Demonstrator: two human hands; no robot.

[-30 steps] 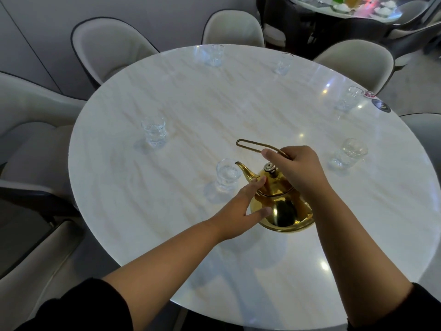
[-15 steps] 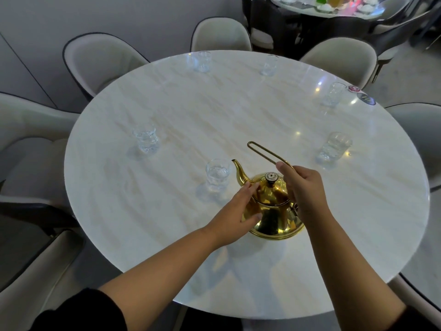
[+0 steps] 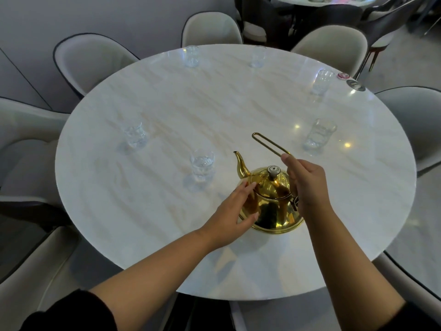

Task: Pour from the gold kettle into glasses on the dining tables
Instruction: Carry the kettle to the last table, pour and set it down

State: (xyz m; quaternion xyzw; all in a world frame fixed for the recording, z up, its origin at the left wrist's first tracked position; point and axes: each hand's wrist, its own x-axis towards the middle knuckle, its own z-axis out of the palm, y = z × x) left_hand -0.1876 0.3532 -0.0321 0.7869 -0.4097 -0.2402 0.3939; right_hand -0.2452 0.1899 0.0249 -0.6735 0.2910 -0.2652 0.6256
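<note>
The gold kettle [image 3: 269,209] is seen standing upright on the round marble table [image 3: 143,199], with its spout pointed toward the nearest glass [image 3: 202,166]. Its thin loop handle [image 3: 267,143] is gripped low down by the right hand [image 3: 309,185]. The kettle's left flank is touched by the straight fingers of the left hand [image 3: 230,217]. A second glass [image 3: 134,134] is set further left, and a third glass [image 3: 319,136] stands on the right.

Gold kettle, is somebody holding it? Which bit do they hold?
Yes. The right hand grips the gold kettle by its thin loop handle. The left hand only touches its round side with straight fingers.
</note>
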